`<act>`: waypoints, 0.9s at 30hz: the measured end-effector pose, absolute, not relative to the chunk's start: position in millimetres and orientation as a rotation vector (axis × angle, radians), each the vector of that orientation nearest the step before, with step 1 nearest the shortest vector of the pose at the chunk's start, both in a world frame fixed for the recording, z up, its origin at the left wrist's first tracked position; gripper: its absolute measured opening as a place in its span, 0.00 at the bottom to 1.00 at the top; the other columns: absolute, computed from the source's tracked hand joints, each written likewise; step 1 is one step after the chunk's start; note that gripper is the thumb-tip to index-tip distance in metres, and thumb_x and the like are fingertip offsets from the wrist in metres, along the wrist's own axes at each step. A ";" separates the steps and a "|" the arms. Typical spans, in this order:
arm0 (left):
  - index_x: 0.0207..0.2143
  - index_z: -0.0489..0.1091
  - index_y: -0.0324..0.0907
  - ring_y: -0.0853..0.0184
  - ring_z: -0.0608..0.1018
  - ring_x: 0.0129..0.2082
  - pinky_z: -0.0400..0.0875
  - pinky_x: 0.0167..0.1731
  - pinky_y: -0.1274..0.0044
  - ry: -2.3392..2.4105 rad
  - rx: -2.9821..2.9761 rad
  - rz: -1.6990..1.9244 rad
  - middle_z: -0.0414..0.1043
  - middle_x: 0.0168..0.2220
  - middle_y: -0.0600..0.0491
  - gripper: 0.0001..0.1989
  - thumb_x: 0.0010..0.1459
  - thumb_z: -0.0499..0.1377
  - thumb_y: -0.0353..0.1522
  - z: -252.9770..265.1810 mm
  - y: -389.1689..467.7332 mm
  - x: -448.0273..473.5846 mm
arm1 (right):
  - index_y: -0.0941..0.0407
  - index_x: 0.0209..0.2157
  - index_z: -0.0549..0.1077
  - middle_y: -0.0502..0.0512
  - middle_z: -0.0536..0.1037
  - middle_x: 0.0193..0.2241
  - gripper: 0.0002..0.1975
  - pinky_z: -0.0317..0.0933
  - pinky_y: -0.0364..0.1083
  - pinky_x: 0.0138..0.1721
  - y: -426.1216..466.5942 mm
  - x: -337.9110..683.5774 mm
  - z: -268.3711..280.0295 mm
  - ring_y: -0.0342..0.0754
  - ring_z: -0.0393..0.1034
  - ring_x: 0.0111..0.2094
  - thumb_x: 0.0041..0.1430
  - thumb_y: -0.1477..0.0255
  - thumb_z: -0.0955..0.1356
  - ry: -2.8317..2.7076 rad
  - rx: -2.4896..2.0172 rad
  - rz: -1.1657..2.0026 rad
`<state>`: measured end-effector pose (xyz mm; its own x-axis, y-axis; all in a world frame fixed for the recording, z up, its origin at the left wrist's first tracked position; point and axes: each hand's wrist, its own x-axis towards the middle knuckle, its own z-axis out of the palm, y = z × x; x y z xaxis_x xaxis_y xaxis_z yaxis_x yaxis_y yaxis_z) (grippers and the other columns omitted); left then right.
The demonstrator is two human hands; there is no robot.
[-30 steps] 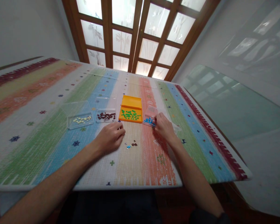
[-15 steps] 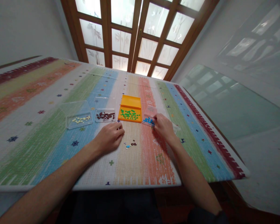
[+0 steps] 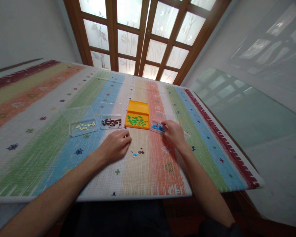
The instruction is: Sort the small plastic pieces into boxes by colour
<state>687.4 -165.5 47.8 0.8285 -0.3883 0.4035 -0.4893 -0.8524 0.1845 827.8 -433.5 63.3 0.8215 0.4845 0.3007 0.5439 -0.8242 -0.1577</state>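
Note:
My right hand (image 3: 174, 133) is over the right side of a small clear box (image 3: 151, 130) of blue toy bricks (image 3: 157, 127), its fingertips pinched together beside them. Whether a brick is between those fingers is too small to see. My left hand (image 3: 116, 144) rests on the tablecloth with curled fingers, in front of a clear box (image 3: 101, 127) of dark brown bricks (image 3: 111, 122); what it holds, if anything, is hidden. Between my hands lies a loose little group of brown pieces (image 3: 141, 151) and light blue pieces (image 3: 135, 154).
An open yellow case (image 3: 138, 107) with green bricks (image 3: 137, 121) stands in the middle. Farther left is a clear box (image 3: 72, 132) of pale yellow bricks (image 3: 86, 126), its lid tipped back. The striped tablecloth (image 3: 153, 177) covers the table up to its front edge.
My right hand has lifted slightly and its fingers have shifted, showing more of the blue bricks. My left hand stays where it was.

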 end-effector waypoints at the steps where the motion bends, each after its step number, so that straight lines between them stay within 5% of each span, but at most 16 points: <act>1: 0.29 0.72 0.41 0.64 0.71 0.32 0.66 0.35 0.70 -0.675 2.732 0.514 0.71 0.33 0.48 0.11 0.64 0.53 0.26 47.3 -165.4 687.5 | 0.56 0.43 0.80 0.62 0.82 0.42 0.12 0.56 0.46 0.34 -433.0 827.2 63.6 0.55 0.74 0.39 0.65 0.76 0.65 -0.783 -2.764 -0.365; 15: 0.30 0.72 0.41 0.63 0.71 0.32 0.66 0.35 0.70 -0.692 2.742 0.510 0.71 0.33 0.48 0.11 0.64 0.53 0.26 47.6 -165.4 687.8 | 0.55 0.49 0.79 0.58 0.85 0.42 0.21 0.63 0.46 0.40 -432.2 826.1 61.6 0.54 0.78 0.42 0.57 0.84 0.65 -0.786 -2.721 -0.286; 27: 0.30 0.72 0.39 0.63 0.71 0.32 0.65 0.34 0.70 -0.711 2.750 0.516 0.71 0.33 0.48 0.11 0.64 0.53 0.26 47.4 -165.5 687.8 | 0.53 0.44 0.79 0.54 0.85 0.37 0.21 0.65 0.46 0.40 -435.0 831.2 59.8 0.52 0.79 0.37 0.52 0.84 0.64 -0.887 -2.627 -0.331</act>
